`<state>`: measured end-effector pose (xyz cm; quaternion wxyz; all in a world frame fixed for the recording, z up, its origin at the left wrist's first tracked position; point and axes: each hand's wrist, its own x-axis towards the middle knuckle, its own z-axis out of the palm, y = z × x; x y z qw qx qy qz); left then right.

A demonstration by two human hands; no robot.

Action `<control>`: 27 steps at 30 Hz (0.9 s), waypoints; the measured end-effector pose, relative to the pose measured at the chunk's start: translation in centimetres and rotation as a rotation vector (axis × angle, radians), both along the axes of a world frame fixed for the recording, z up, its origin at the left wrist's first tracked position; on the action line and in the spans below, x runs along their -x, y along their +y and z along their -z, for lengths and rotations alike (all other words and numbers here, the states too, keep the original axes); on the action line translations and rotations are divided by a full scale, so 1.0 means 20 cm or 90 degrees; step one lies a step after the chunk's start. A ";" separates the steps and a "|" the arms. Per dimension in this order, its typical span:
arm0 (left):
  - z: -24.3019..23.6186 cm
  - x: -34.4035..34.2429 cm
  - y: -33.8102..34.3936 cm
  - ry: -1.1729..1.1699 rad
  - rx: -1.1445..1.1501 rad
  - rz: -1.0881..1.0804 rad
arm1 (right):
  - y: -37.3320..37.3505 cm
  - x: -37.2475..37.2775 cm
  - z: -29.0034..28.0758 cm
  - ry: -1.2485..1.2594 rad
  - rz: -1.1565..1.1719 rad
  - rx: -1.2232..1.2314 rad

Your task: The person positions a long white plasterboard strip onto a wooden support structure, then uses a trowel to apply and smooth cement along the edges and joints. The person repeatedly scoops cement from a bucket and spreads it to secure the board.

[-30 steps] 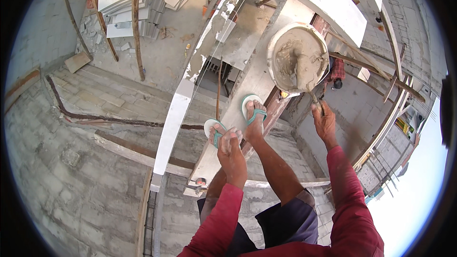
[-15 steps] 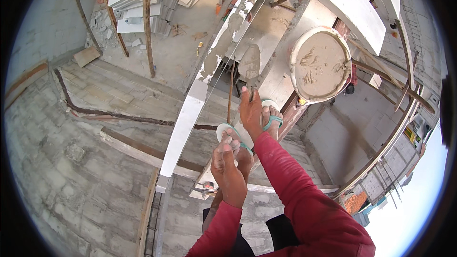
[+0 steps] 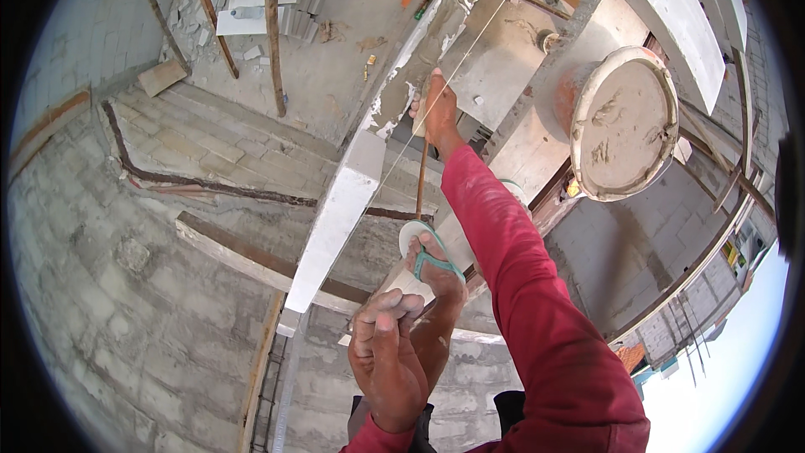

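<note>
My right hand is closed round a trowel, at the side of a narrow white block wall. The hand hides most of the trowel, and its blade is hard to make out. Wet grey mortar covers part of the wall's top, just beyond that hand. A taut white string runs along the wall and passes by my right hand. Low in the view, my left hand is curled, thumb against the fingers, with no object showing in it. A round bucket of grey mortar stands at the right.
My foot in a green-strapped sandal rests on a narrow plank above a drop. Wooden poles stand at the left, near stacked pale blocks. Curved white panels jut in at the upper right.
My right hand has reached forward and left with the trowel; the mortar load seen on its blade no longer shows. My left hand has drawn back, lower in view. The bucket appears farther right.
</note>
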<state>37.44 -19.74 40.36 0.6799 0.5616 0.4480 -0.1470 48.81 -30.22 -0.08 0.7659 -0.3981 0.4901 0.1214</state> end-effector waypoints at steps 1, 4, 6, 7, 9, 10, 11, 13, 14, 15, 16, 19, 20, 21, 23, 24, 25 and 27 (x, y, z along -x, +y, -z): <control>0.00 0.00 -0.01 0.004 0.001 0.001 | 0.01 0.05 -0.01 0.014 -0.007 -0.019; 0.00 0.00 -0.02 0.013 0.014 0.001 | 0.04 0.16 -0.05 0.042 -0.042 -0.056; -0.02 0.01 -0.04 0.025 0.025 0.000 | 0.05 0.24 -0.09 0.056 -0.082 -0.070; -0.02 0.01 -0.04 0.024 0.032 0.001 | 0.06 0.28 -0.10 0.069 -0.068 -0.103; -0.02 0.01 -0.04 0.020 0.037 0.006 | 0.09 0.34 -0.13 0.108 -0.052 -0.159; -0.02 0.01 -0.04 0.020 0.035 0.012 | 0.11 0.38 -0.14 0.117 -0.062 -0.156; -0.02 0.01 -0.04 0.018 0.033 0.022 | 0.12 0.42 -0.15 0.117 -0.070 -0.155; -0.02 0.01 -0.04 0.022 0.033 0.018 | 0.16 0.47 -0.16 0.113 -0.090 -0.164; -0.02 0.01 -0.04 0.030 0.033 0.012 | 0.18 0.51 -0.17 0.116 -0.103 -0.171; -0.02 0.01 -0.05 0.029 0.035 0.010 | 0.18 0.54 -0.17 0.119 -0.108 -0.169; -0.02 0.02 -0.05 0.025 0.039 0.009 | 0.19 0.56 -0.18 0.126 -0.139 -0.170; -0.03 0.02 -0.05 0.022 0.045 0.008 | 0.16 0.60 -0.21 0.120 -0.268 -0.085; -0.03 0.03 -0.05 0.024 0.047 0.008 | 0.11 0.60 -0.23 0.095 -0.339 -0.010; -0.03 0.03 -0.05 0.021 0.047 0.006 | 0.07 0.57 -0.25 0.096 -0.404 0.073; -0.04 0.03 -0.05 0.016 0.048 -0.002 | -0.01 0.47 -0.28 0.014 -0.511 0.595; -0.05 0.03 -0.05 0.022 0.061 -0.014 | -0.09 0.41 -0.30 0.019 -0.573 0.628; -0.05 0.03 -0.05 0.026 0.075 -0.024 | -0.19 0.33 -0.32 0.025 -0.630 0.655; -0.06 0.03 -0.05 0.030 0.090 -0.039 | -0.32 0.17 -0.33 0.027 -0.709 0.812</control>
